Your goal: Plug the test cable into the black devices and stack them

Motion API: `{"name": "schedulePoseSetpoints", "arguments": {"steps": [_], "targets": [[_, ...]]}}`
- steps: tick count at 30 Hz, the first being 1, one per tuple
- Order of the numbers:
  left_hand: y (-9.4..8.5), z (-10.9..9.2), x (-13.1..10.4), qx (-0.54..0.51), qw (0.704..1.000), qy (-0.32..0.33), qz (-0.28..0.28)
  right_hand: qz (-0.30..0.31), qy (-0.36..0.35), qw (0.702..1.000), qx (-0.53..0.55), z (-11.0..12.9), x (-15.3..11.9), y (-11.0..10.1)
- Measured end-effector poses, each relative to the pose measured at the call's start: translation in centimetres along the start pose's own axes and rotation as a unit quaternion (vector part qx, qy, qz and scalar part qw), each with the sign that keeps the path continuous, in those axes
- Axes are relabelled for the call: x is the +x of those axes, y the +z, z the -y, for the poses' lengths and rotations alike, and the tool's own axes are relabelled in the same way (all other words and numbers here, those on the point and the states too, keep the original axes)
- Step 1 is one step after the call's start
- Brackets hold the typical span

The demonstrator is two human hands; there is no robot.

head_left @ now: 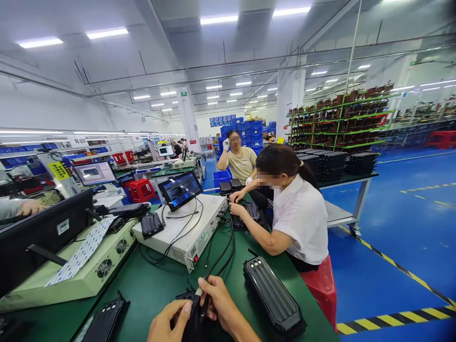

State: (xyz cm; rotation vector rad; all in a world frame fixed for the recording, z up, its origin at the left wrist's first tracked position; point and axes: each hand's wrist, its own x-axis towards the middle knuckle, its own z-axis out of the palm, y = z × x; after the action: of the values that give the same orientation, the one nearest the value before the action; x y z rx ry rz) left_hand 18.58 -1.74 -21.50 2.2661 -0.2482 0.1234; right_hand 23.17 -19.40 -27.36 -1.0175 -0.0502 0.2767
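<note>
At the bottom middle of the head view, my left hand is closed on a black device, mostly hidden by my fingers. Pinched in my right hand is a black cable, its light-coloured plug against the device's upper end. Whether the plug is fully seated I cannot tell. The cable runs back to a white instrument box with a small screen on top. To the right of my hands lies a ribbed black case with light contacts at one end.
Another black case lies at the left on the green table. A monitor stands behind it on a pale green box. A co-worker in a white shirt sits at the right edge, handling cables. Another person sits beyond.
</note>
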Motion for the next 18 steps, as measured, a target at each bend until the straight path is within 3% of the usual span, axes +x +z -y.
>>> {"name": "schedulePoseSetpoints", "arguments": {"steps": [5, 14, 18], "targets": [[0.2, -1.6, -0.3, 0.010, 0.999, -0.032, 0.004, 0.012, 0.004, 1.000, -0.002, -0.4, 0.3, -0.2], [0.6, -2.5, 0.1, 0.047, 0.998, -0.045, -0.009, 0.017, 0.001, 1.000, 0.010, -0.7, 0.7, -0.4], [-1.7, -4.3, -0.9, 0.025, 0.998, 0.007, -0.049, 0.013, 0.001, 1.000, 0.009, -0.3, 0.4, -0.3]]}}
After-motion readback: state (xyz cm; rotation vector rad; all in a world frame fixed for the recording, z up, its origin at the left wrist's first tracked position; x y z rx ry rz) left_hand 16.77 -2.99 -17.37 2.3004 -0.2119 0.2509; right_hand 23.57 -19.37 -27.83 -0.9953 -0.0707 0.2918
